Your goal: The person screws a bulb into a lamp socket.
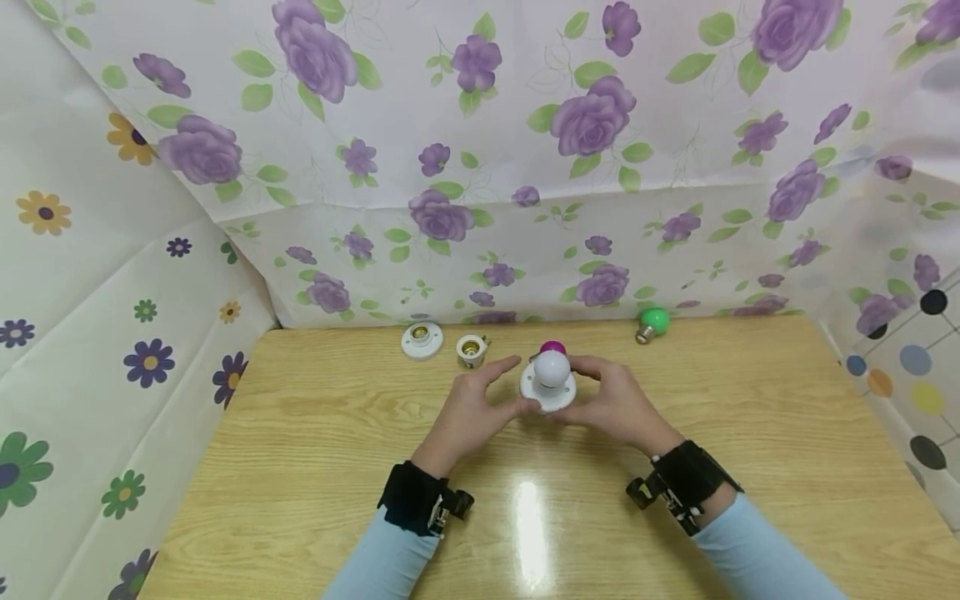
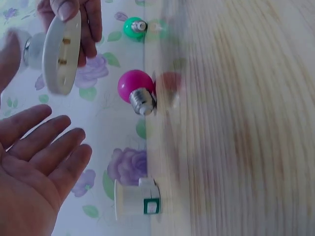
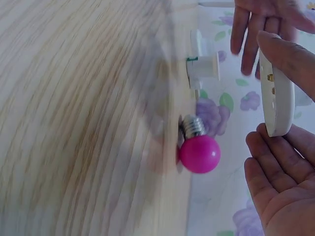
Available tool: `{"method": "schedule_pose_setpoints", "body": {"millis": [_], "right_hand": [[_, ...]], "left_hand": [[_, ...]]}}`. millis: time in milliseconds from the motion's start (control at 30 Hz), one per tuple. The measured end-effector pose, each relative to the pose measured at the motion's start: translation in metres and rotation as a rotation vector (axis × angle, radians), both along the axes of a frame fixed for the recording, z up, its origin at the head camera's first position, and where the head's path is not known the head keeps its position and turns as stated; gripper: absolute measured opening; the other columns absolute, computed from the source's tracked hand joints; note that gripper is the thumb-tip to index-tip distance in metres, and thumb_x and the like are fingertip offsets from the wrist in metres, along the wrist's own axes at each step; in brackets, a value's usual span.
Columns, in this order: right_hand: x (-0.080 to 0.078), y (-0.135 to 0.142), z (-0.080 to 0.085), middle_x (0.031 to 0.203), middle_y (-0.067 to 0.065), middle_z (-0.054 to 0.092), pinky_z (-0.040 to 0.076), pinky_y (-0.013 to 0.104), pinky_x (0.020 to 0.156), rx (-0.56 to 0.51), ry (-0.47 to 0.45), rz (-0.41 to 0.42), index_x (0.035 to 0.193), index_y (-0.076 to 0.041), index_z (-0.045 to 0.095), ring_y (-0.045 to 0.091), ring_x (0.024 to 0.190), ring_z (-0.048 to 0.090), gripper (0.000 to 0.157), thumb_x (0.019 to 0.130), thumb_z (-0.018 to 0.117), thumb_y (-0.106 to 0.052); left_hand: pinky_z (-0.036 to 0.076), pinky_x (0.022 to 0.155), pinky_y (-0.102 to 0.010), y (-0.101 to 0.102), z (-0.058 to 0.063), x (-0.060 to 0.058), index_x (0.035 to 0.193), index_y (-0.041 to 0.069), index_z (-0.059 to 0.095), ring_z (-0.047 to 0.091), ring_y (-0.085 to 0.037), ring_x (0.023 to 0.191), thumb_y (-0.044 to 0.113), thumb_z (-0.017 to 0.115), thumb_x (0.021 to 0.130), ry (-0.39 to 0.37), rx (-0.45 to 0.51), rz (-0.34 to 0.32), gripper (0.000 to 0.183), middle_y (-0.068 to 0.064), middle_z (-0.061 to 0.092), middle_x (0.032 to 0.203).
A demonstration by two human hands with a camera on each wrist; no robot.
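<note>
Head view first: the person's two hands meet above the desk [image 1: 337,442], nearer its far edge than its near one. Clear of the wood is a white base [image 1: 553,402], with a white bulb [image 1: 552,367] standing up from it (how far it is screwed in, I cannot tell). The right hand [image 1: 618,404] has hold of the base's rim, thumb on one side and fingers on the other; both wrist views show it tipped enough to bare the brass-coloured fittings underneath. The left hand [image 1: 472,408] is loose, its fingers extended and grasping nothing, the thumb close by the bulb and base; whether it touches either, I can't make out.

Along the desk's far edge, from the left corner towards the right, come a round socket [image 1: 422,342], a small socket [image 1: 471,352] just beside it (green label on its side), then a pink bulb [image 1: 553,346] lying behind the held base, and well apart from that a green bulb [image 1: 655,321]. Behind hangs a cloth [image 1: 510,183] of purple flowers.
</note>
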State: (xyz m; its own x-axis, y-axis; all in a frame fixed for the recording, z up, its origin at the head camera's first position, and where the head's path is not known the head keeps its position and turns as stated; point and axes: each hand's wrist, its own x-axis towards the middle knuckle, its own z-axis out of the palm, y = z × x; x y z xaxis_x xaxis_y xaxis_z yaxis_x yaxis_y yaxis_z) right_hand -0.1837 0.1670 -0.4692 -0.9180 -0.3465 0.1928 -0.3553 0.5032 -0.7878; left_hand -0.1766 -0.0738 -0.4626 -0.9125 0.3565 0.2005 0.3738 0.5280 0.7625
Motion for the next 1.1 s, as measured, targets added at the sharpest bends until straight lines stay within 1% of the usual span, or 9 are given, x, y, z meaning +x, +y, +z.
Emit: {"method": "schedule_pose_setpoints", "body": {"millis": [100, 233, 367, 467, 533, 667, 867, 967, 1100], "right_hand": [[-0.001, 0.007, -0.001, 0.122, -0.012, 0.054, 0.035, 0.048, 0.098, -0.001, -0.021, -0.035, 0.127, -0.023, 0.054, 0.011, 0.115, 0.048, 0.078, 0.059, 0.084, -0.048], [-0.004, 0.02, -0.001, 0.123, -0.008, 0.054, 0.036, 0.047, 0.097, -0.023, -0.031, -0.092, 0.128, -0.02, 0.053, 0.013, 0.115, 0.048, 0.079, 0.059, 0.085, -0.043], [-0.007, 0.037, -0.002, 0.127, -0.004, 0.052, 0.034, 0.051, 0.097, -0.042, -0.011, -0.138, 0.13, -0.019, 0.052, 0.016, 0.117, 0.046, 0.078, 0.062, 0.086, -0.035], [-0.01, 0.054, -0.003, 0.128, -0.003, 0.052, 0.032, 0.054, 0.098, -0.05, 0.01, -0.195, 0.13, -0.022, 0.052, 0.018, 0.118, 0.045, 0.077, 0.061, 0.085, -0.037], [-0.012, 0.067, -0.004, 0.128, -0.003, 0.052, 0.031, 0.054, 0.098, -0.059, 0.028, -0.231, 0.13, -0.023, 0.052, 0.019, 0.118, 0.045, 0.076, 0.062, 0.084, -0.039], [-0.015, 0.09, -0.004, 0.128, -0.002, 0.053, 0.031, 0.053, 0.099, -0.078, 0.054, -0.3, 0.131, -0.025, 0.052, 0.019, 0.118, 0.046, 0.075, 0.064, 0.083, -0.039], [-0.017, 0.124, -0.005, 0.127, 0.005, 0.054, 0.032, 0.052, 0.098, -0.068, 0.034, -0.437, 0.131, -0.018, 0.052, 0.021, 0.115, 0.048, 0.075, 0.066, 0.082, -0.04], [-0.019, 0.139, -0.009, 0.126, 0.01, 0.054, 0.034, 0.051, 0.097, -0.065, 0.041, -0.492, 0.131, -0.012, 0.052, 0.024, 0.114, 0.048, 0.076, 0.067, 0.082, -0.039], [-0.023, 0.153, -0.017, 0.125, 0.014, 0.054, 0.037, 0.048, 0.096, -0.072, 0.044, -0.544, 0.131, -0.009, 0.051, 0.025, 0.114, 0.049, 0.075, 0.068, 0.082, -0.034]], "left_hand": [[0.037, 0.097, -0.034, -0.004, 0.0, -0.001, 0.135, 0.019, 0.049, 0.04, -0.011, 0.123, 0.061, 0.054, 0.085, 0.061, -0.046, 0.048, 0.065, 0.005, 0.047, 0.134], [0.035, 0.098, -0.031, -0.008, -0.001, -0.002, 0.133, 0.015, 0.05, 0.041, -0.013, 0.123, 0.054, 0.046, 0.093, 0.188, -0.117, 0.122, 0.056, 0.0, 0.048, 0.134], [0.034, 0.099, -0.031, -0.011, -0.002, -0.003, 0.13, 0.009, 0.053, 0.042, -0.018, 0.123, 0.047, 0.044, 0.096, 0.313, -0.193, 0.161, 0.052, -0.007, 0.05, 0.132], [0.032, 0.101, -0.032, -0.013, -0.003, -0.005, 0.127, 0.004, 0.054, 0.043, -0.024, 0.123, 0.042, 0.045, 0.097, 0.395, -0.261, 0.173, 0.05, -0.013, 0.051, 0.13], [0.03, 0.102, -0.033, -0.015, -0.004, -0.005, 0.126, 0.001, 0.053, 0.042, -0.026, 0.123, 0.04, 0.046, 0.098, 0.427, -0.301, 0.179, 0.049, -0.016, 0.052, 0.128], [0.026, 0.105, -0.034, -0.018, -0.006, -0.005, 0.127, 0.0, 0.053, 0.039, -0.028, 0.126, 0.036, 0.044, 0.099, 0.45, -0.35, 0.187, 0.046, -0.016, 0.051, 0.129], [0.025, 0.105, -0.035, -0.021, -0.006, -0.005, 0.127, 0.0, 0.053, 0.04, -0.029, 0.125, 0.033, 0.044, 0.1, 0.46, -0.389, 0.211, 0.043, -0.016, 0.05, 0.129], [0.025, 0.105, -0.034, -0.023, -0.006, -0.005, 0.127, 0.0, 0.052, 0.04, -0.029, 0.125, 0.032, 0.045, 0.099, 0.448, -0.394, 0.226, 0.043, -0.015, 0.051, 0.129], [0.024, 0.105, -0.033, -0.024, -0.006, -0.004, 0.127, 0.0, 0.053, 0.04, -0.028, 0.125, 0.033, 0.044, 0.099, 0.42, -0.397, 0.241, 0.044, -0.015, 0.051, 0.129]]}}
